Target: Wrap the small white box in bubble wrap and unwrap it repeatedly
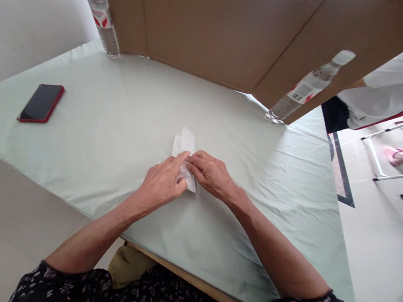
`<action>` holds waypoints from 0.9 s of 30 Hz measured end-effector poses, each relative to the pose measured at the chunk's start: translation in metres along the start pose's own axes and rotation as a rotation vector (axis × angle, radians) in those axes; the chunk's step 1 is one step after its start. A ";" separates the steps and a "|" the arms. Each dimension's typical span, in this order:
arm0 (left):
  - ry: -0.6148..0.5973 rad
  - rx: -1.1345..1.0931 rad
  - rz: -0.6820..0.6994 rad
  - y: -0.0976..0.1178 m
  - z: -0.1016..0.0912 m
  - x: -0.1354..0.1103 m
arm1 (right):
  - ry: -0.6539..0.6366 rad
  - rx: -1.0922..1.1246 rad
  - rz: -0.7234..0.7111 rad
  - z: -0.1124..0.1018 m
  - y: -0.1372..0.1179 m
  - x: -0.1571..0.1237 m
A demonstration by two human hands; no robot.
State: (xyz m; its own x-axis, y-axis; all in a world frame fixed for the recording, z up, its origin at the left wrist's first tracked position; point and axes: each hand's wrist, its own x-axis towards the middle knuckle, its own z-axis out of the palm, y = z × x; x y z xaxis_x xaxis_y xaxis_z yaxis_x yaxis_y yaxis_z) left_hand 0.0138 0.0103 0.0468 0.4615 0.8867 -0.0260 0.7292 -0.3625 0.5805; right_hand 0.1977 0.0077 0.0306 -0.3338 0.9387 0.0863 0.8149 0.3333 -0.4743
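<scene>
Near the middle of the table, a crinkled white sheet [183, 141] lies partly under my hands. It looks thin and slightly see-through; whether it is bubble wrap, plastic film or tissue I cannot tell. My left hand [166, 177] holds it from the left, thumb below and index finger stretched across its top. From the right, the fingers of my right hand [211, 173] pinch its edge, close to my left fingertip. The sheet's lower end shows between the two hands, bunched and shiny. Anything wrapped inside is hidden.
A pale green cloth [112, 122] covers the table. A phone in a red case [41, 103] lies at left. Cardboard panels [203, 30] stand behind, with an upright water bottle [103, 24] and another bottle [303, 90] before them. At right are a person's white sleeve [391, 73] and metal frames [377, 156].
</scene>
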 end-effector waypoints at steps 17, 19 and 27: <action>0.202 -0.125 -0.055 -0.002 0.017 0.003 | -0.134 -0.116 0.100 0.000 -0.010 0.007; 0.225 -0.052 -0.045 -0.003 0.021 0.003 | -0.138 -0.032 0.075 -0.003 -0.008 0.006; 0.256 0.073 0.011 -0.005 0.026 0.001 | 0.113 0.354 0.321 -0.004 0.029 0.022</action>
State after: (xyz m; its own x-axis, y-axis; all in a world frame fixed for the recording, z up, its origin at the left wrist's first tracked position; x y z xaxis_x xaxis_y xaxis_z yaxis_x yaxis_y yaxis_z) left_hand 0.0236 0.0051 0.0231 0.3333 0.9230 0.1920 0.7638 -0.3838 0.5190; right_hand 0.2163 0.0381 0.0225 -0.0221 0.9994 -0.0278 0.6506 -0.0067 -0.7594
